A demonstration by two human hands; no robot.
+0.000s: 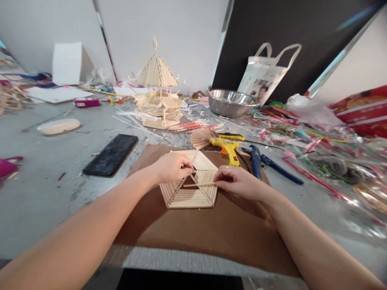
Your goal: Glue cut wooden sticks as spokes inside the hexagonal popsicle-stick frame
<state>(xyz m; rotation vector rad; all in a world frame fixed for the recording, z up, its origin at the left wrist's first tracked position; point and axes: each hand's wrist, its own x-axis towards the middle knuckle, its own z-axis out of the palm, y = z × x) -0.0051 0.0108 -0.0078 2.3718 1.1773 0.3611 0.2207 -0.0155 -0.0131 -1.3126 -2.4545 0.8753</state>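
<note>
A hexagonal panel of thin wooden sticks (189,195) lies flat on a brown cardboard sheet (193,233). My left hand (171,167) rests on the panel's upper left part with its fingers curled, pressing down near the centre. My right hand (237,181) pinches the right end of a single thin wooden stick (198,185), which lies across the panel's right section. Both forearms reach in from the bottom corners.
A yellow glue gun (226,147) and blue-handled pliers (256,159) lie just behind the panel. A black phone (111,154) sits to the left. Farther back stand a stick-built pagoda model (159,92), a steel bowl (231,102) and a white bag (266,72). Colourful scraps litter the right.
</note>
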